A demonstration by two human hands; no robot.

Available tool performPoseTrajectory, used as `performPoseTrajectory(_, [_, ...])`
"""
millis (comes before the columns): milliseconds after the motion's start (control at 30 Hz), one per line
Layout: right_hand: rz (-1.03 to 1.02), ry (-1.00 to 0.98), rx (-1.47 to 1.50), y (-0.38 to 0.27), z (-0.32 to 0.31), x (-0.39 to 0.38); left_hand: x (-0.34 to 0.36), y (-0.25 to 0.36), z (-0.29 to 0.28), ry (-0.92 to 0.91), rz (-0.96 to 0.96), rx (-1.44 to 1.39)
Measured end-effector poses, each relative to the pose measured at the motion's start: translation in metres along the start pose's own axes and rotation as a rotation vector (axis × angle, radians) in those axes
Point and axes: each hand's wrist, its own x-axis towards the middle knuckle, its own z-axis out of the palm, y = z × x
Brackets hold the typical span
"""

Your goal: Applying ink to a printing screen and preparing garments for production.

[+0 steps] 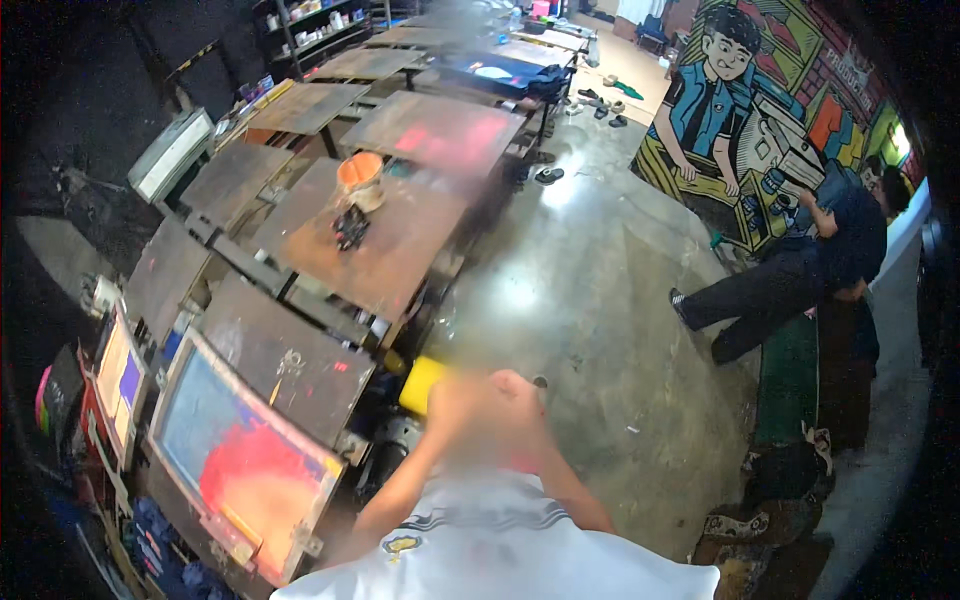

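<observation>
My two hands (487,412) are raised together in the lower middle of the frame, so blurred that they read as one pale mass; I cannot tell whether they are clenched, loose, or gripping anything. My forearms rise to them out of my white shirt (500,545) at the bottom edge. Just behind them, toward the left, a small yellow object (418,383) shows, partly hidden, too unclear to name.

At lower left, nearest my left arm, a printing screen (245,460) in a pale frame lies tilted, its mesh smeared blue and red. A second, smaller screen (118,380) stands further left. Above them a row of brown, paint-stained printing surfaces (385,250) runs toward the upper middle of the frame; on one sits an orange tub (360,172) with a dark tool (350,227) just below it.

The grey concrete floor (590,330) fills the centre. At right, another person (810,270) in dark clothes leans beside a painted cartoon mural (740,110).
</observation>
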Motion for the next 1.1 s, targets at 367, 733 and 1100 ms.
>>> performPoseTrajectory(367, [-0.113,-0.090,0.092,-0.026,-0.207,0.229,0.240,0.084,0.159,-0.069,0.068,-0.167])
performPoseTrajectory(733, [-0.004,-0.237,0.137,0.015,-0.276,0.420,0.412,0.069,0.247,-0.160,0.217,0.030])
performPoseTrajectory(1100, [-0.004,-0.405,0.268,-0.002,-0.288,0.668,0.647,-0.024,0.268,-0.098,0.072,-0.215])
